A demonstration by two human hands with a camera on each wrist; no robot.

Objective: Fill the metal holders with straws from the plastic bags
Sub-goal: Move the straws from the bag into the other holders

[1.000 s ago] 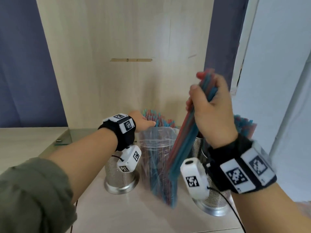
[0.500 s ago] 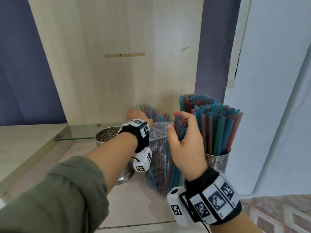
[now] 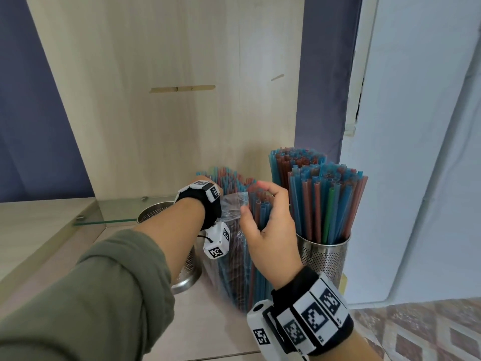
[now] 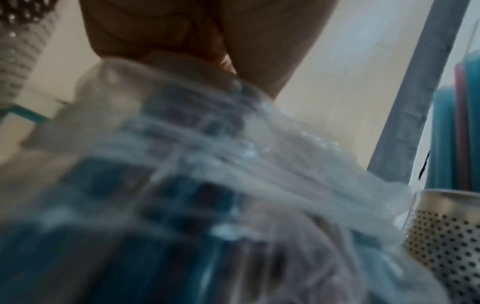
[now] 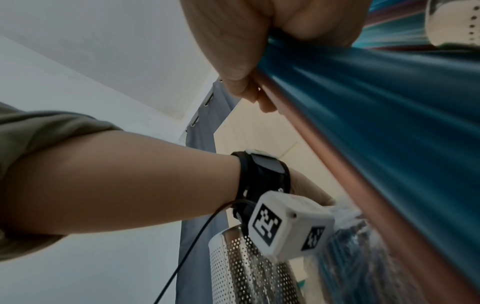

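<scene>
So the pale wood surface point(image 3: 213, 321) is where everything's stood. Taken as the landmark: the clear plastic bag of red and blue straws point(image 3: 234, 259), upright in the middle. Just right of the bag, a perforated steel holder point(image 3: 325, 256) is already packed full; just left of the bag, an empty perforated steel holder point(image 3: 156, 216) is half hidden behind the forearm. The bag's rim is pinched by the left hand point(image 4: 182, 41). A small bunch of straws point(image 3: 260, 212) is gripped near its top by the right hand point(image 3: 270, 230), fingers point(image 3: 270, 190) curled round it. Straws like these are probably light, slick and easily crushed, so a loose wrap below the tips seems best.
</scene>
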